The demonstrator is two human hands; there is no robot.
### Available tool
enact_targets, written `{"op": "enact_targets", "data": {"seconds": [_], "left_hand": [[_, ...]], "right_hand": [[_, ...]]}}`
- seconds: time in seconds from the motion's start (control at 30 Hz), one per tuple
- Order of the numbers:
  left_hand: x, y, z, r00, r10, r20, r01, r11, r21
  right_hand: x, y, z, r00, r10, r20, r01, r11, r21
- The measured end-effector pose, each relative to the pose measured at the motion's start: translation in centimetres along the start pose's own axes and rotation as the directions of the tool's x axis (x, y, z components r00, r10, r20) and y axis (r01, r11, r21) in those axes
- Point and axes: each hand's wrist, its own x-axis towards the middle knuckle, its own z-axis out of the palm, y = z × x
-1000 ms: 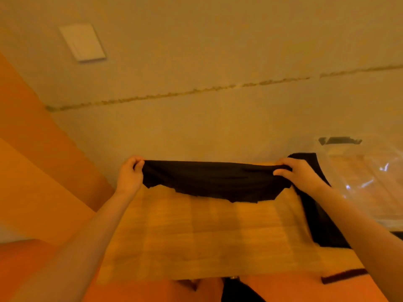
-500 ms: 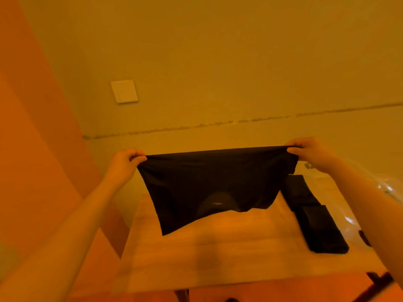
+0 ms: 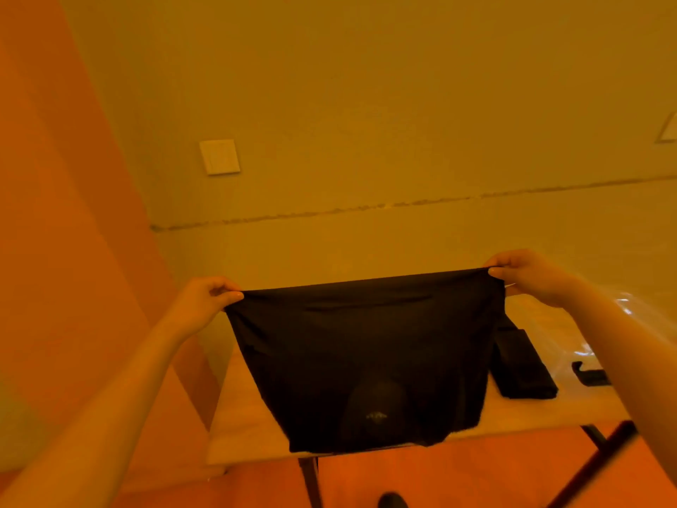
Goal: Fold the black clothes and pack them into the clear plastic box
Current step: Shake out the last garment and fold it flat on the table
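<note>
Both hands, the left hand and right hand, pinch the top corners of a black garment, stretched above the wooden table beside folded black clothes and the clear plastic box.

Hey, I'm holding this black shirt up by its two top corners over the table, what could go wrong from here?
1. The left hand and right hand only pinch the corners of the black shirt, so one could slip out.
2. Its hem hangs past the table's near edge and may drag off crooked when lowered.
3. The folded black garment lies close by and could get knocked.
</note>
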Motion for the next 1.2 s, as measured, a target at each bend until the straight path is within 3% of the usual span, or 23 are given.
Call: {"op": "enact_targets", "data": {"seconds": [0.2, 0.37, 0.57, 0.67, 0.73, 0.8, 0.87, 0.93, 1.0, 1.07, 1.2], "left_hand": [[4.0, -3.5, 3.7, 0.982, -0.121, 0.142, 0.115, 0.992, 0.051], [10.7, -8.4, 9.2, 0.938, -0.261, 0.229, 0.237, 0.963, 0.127], [20.8, -17.6, 19.9, 0.871, -0.444, 0.211, 0.398, 0.889, 0.227], [25.1, -20.8, 23.9, 0.851, -0.512, 0.116, 0.488, 0.853, 0.184], [26.6, -21.8, 25.6, 0.891, -0.453, -0.039, 0.439, 0.835, 0.333], [25.9, -21.7, 27.7, 0.955, -0.257, -0.144, 0.295, 0.833, 0.468], [23.6, -20.2, 30.3, 0.992, -0.100, -0.072, 0.123, 0.849, 0.514], [21.1, -19.1, 32.6, 0.982, -0.120, 0.142, 0.020, 0.828, 0.561], [20.3, -19.5, 33.8, 0.938, -0.240, 0.250, 0.026, 0.767, 0.641], [20.6, -20.4, 33.8, 0.906, -0.326, 0.270, 0.044, 0.707, 0.706], [21.6, -20.5, 33.3, 0.890, -0.335, 0.309, 0.008, 0.690, 0.724]], "right_hand": [[4.6, 2.8, 2.1, 0.997, 0.075, 0.021, -0.074, 0.997, -0.035], [13.6, 7.9, 5.6, 0.983, 0.178, 0.045, -0.170, 0.975, -0.146], [28.5, 18.6, 12.5, 0.969, 0.246, 0.012, -0.225, 0.904, -0.365], [33.4, 21.7, 15.0, 0.950, 0.306, -0.053, -0.301, 0.864, -0.403], [35.3, 21.7, 15.9, 0.948, 0.302, -0.099, -0.317, 0.869, -0.381], [35.3, 21.1, 16.9, 0.966, 0.216, -0.142, -0.257, 0.858, -0.444], [33.5, 21.0, 18.7, 0.990, -0.001, -0.143, -0.085, 0.802, -0.592], [31.0, 21.4, 21.2, 0.996, -0.090, 0.018, 0.081, 0.771, -0.632], [29.7, 22.8, 22.8, 0.979, -0.006, 0.204, 0.150, 0.699, -0.700], [29.7, 24.6, 23.2, 0.971, 0.046, 0.235, 0.152, 0.642, -0.751], [30.8, 24.0, 22.8, 0.955, 0.107, 0.276, 0.153, 0.620, -0.770]]}}
